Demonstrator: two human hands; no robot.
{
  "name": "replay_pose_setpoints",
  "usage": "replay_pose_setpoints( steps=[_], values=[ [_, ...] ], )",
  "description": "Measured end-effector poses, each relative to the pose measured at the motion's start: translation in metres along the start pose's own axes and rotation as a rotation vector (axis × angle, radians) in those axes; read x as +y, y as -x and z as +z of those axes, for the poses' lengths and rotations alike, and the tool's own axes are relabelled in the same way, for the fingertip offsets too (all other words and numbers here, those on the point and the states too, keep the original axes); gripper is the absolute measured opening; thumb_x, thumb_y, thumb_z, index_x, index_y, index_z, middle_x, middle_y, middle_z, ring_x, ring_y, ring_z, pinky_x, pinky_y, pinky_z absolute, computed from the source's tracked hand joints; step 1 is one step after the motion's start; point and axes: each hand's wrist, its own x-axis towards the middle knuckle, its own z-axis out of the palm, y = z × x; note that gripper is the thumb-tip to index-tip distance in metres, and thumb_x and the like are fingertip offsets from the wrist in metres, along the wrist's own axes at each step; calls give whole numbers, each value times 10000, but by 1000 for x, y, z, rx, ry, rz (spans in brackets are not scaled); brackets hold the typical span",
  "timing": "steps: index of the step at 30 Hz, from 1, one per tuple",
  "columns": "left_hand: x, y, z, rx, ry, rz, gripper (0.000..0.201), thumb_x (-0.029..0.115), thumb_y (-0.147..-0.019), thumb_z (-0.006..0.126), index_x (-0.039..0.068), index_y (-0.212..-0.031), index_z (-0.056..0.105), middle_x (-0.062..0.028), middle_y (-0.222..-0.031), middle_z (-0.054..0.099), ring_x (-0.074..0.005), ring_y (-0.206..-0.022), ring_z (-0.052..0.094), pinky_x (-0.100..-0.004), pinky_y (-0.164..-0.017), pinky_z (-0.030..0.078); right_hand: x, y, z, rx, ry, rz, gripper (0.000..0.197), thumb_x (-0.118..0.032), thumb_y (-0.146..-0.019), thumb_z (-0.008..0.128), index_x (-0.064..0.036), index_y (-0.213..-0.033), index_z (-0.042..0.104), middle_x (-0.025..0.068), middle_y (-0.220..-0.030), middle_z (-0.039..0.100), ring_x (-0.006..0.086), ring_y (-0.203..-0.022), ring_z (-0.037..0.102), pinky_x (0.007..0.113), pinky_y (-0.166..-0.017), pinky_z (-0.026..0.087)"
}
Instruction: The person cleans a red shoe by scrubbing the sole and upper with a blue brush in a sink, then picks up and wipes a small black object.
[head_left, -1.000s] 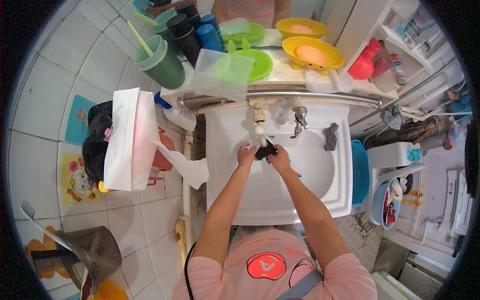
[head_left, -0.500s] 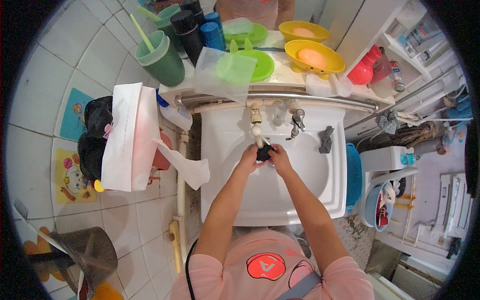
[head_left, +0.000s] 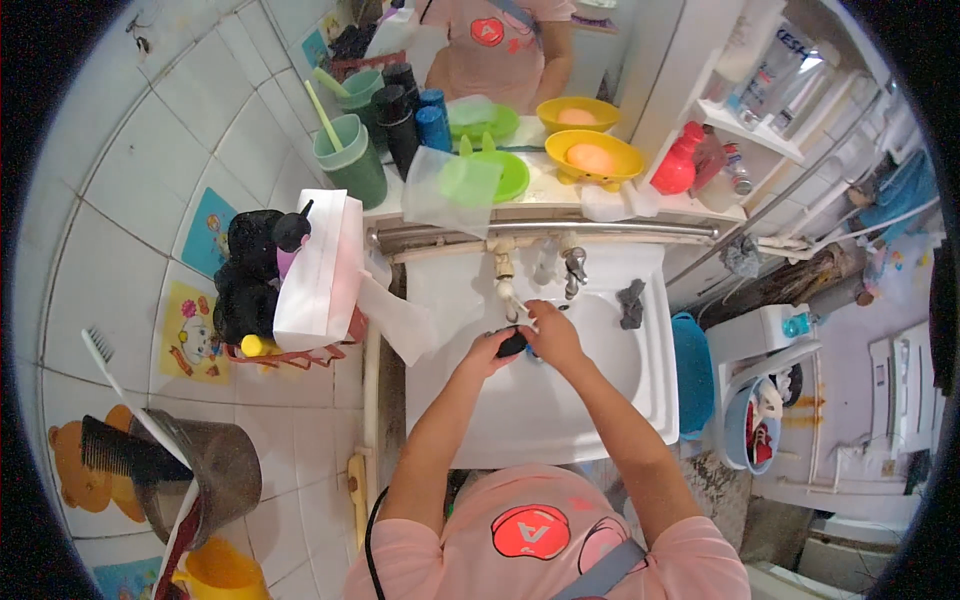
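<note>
My left hand [head_left: 485,355] is closed around a small dark, rounded object [head_left: 512,343] over the white washbasin [head_left: 480,420]. What kind of thing it is does not show clearly. My right hand [head_left: 552,335] is up against the cream-coloured tap [head_left: 503,275], its fingertips closed at the tap's thin white lever [head_left: 520,304]. A speck of blue shows beneath this hand, too small to name. To the right stands a second, metal tap [head_left: 574,270]. A crumpled dark grey cloth [head_left: 631,304] lies on the basin's right side.
Above the basin, a shelf [head_left: 545,205] carries green cups, dark and blue bottles, a green dish and a yellow soap dish [head_left: 610,165]. A metal rail [head_left: 640,231] runs below it. On the left wall hang a tissue pack [head_left: 318,275] and a brown holder with a comb [head_left: 225,470].
My right hand has left the dark object and moved up to the tap lever. My left hand keeps the object, a little lower and left. The view has tilted upward.
</note>
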Motion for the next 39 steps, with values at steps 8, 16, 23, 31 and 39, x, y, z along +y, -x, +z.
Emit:
replay_pose_setpoints(
  steps=[8, 16, 23, 31, 39],
  values=[
    [2, 7, -3, -113, -78, -84, 345, 243, -804, 574, 32, -1053, 461, -100, -1012, 549, -227, -929, 539, -371, -814, 462, -26, 3, 11, -140, 120, 26, 222, -52, -719, 541, 8, -925, 485, 188, -897, 556, 364, -802, 555, 412, -649, 465],
    [21, 64, 53, -503, -362, -140, 406, 23, -751, 590, 40, -1131, 449, -77, -1000, 543, -200, -973, 527, -329, -874, 444, -2, 87, -48, -93, 230, -257, 673, 29, -651, 580, -105, -1261, 330, 175, -1223, 361, 341, -999, 488, 409, -798, 441],
    [10, 64, 110, -531, -907, -146, 191, -8, -634, 638, 57, -758, 508, -27, -635, 504, -118, -518, 465, -243, -439, 371, 16, 82, -52, -136, 257, -156, 537, -33, -691, 568, -66, -1195, 385, 181, -955, 493, 334, -810, 561, 380, -673, 478],
    [-11, 52, 135, -326, -1920, 561, 236, 146, -576, 634, 25, -754, 540, -155, -679, 596, -275, -649, 595, -373, -566, 463, 23, 78, -64, -123, 592, -65, 189, -115, -640, 588, -51, -792, 496, 108, -657, 594, 277, -580, 597, 376, -504, 470],
    [-20, 43, 137, -155, -1889, 801, 132, 128, -670, 561, 44, -772, 568, -157, -725, 606, -336, -693, 585, -425, -616, 464, 29, 82, -64, -133, 526, 220, 198, -175, -634, 606, -89, -804, 553, 120, -696, 613, 293, -652, 600, 395, -582, 477]
  ],
)
